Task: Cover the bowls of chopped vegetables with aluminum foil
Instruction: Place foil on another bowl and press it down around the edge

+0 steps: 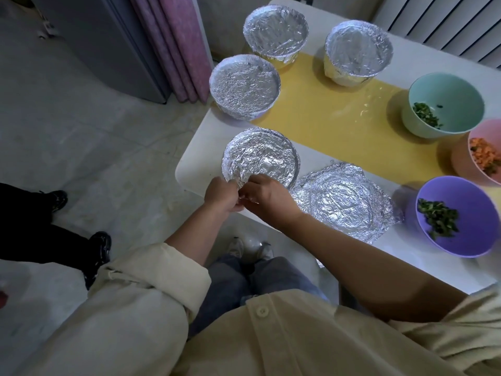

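Note:
A foil-covered bowl [261, 157] stands at the near left corner of the white table [303, 4]. My left hand [221, 195] and my right hand [267, 195] meet at its near rim, both pinching the foil edge there. Three more foil-covered bowls sit behind it: one at the left [244, 86], one at the back [275, 32], one at the back right [357, 51]. Loose crumpled foil sheets [344, 202] lie flat just right of my hands. Uncovered are a mint bowl [444, 104], a pink bowl [482, 150] and a purple bowl [458, 215], each holding chopped vegetables.
A yellow mat [333, 115] runs across the table. Another person's legs in black with dark shoes [100, 245] stand on the floor at the left. A grey cabinet [108, 44] and pink folded panels [176, 44] stand beyond the table's left end.

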### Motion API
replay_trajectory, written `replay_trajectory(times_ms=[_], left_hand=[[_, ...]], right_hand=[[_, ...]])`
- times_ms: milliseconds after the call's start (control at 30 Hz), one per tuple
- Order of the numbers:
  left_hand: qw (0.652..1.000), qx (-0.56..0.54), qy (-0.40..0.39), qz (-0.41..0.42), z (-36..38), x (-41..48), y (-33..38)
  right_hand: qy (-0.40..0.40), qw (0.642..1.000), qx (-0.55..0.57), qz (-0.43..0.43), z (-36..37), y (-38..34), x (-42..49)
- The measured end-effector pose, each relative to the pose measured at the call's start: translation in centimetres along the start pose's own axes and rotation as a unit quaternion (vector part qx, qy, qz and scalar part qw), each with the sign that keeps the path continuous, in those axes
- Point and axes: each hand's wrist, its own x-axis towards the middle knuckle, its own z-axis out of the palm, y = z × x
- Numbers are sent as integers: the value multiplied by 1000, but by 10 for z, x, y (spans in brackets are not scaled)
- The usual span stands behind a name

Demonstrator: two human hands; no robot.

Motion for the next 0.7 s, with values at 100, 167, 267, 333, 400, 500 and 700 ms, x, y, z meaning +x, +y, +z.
replay_trajectory(times_ms=[100, 167, 267, 333, 400, 500, 700], left_hand=[[999, 33, -11, 11, -5, 3, 4], [999, 29, -17, 3, -8, 4, 5], [1000, -9, -9, -22, -9, 5, 5], [998, -45, 22, -27, -5, 8, 4], [995, -73, 61, -5, 0, 11, 4], [980, -166, 107, 20, 9, 14, 4], [949, -284, 140, 7, 26, 21, 2]], right_hand=[[75, 996, 17, 52, -17, 10, -1], [153, 981, -1, 121, -28, 23, -2], [216, 948, 5, 235, -30, 43, -6], [211, 918, 93, 323, -28, 48, -4], [177, 856, 219, 434, -27, 46, -1], [154, 761, 353, 522, -17, 45, 4], [211, 713, 388, 545, -5, 37, 13]])
